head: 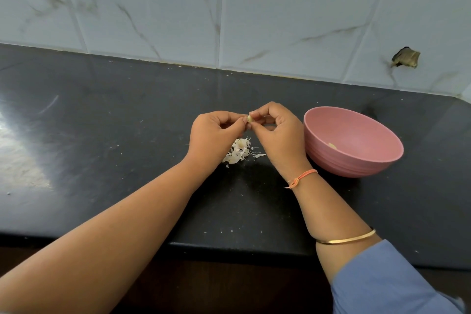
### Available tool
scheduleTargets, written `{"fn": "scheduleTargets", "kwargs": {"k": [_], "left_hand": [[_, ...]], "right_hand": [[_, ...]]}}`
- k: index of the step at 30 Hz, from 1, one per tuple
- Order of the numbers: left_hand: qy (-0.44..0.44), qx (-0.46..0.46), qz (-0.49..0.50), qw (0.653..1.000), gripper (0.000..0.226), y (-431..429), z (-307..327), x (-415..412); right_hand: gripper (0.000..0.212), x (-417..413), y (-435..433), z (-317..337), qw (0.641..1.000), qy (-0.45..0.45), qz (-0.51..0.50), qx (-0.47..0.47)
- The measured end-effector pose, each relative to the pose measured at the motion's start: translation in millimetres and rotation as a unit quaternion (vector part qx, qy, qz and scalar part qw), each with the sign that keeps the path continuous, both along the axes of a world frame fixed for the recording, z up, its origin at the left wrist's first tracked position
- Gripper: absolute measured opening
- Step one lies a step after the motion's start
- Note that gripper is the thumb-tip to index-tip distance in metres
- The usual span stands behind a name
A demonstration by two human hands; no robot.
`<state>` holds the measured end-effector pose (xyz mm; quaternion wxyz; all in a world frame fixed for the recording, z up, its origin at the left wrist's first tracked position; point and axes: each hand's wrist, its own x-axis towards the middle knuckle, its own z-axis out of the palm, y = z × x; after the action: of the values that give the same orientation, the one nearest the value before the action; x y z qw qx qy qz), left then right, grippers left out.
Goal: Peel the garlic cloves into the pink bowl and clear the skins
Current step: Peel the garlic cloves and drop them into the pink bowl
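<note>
Head view: we are pinching the garlic clove [249, 118], left hand [214, 132] and right hand [277, 132] each a closed grip on it, over the skins [238, 151] beside the pink bowl [344, 163]; likely light, slippery, best held endwise.

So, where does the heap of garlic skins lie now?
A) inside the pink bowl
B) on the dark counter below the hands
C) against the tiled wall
B: the garlic skins lie on the counter under the left hand and right hand, which pinch a garlic clove, outside the pink bowl.

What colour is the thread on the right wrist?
Orange thread, knotted on the right wrist; seen in the head view.
</note>
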<state>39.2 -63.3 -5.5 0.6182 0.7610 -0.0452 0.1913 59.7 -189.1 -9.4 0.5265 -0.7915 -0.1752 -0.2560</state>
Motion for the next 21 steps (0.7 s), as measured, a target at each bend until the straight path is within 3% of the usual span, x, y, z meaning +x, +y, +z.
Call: {"fn": "scheduleTargets", "kwargs": {"k": [9,21], "left_hand": [[0.001,0.007,0.025,1.0,0.017,0.3,0.8,-0.5],[0.011,0.024,0.067,0.997,0.016,2.3,-1.8,4.3]], "right_hand": [[0.029,-1.4,1.3,1.8,0.999,0.039,0.027,0.022],[0.015,-7.2,4.0,8.0,0.969,0.131,0.12,0.172]]}}
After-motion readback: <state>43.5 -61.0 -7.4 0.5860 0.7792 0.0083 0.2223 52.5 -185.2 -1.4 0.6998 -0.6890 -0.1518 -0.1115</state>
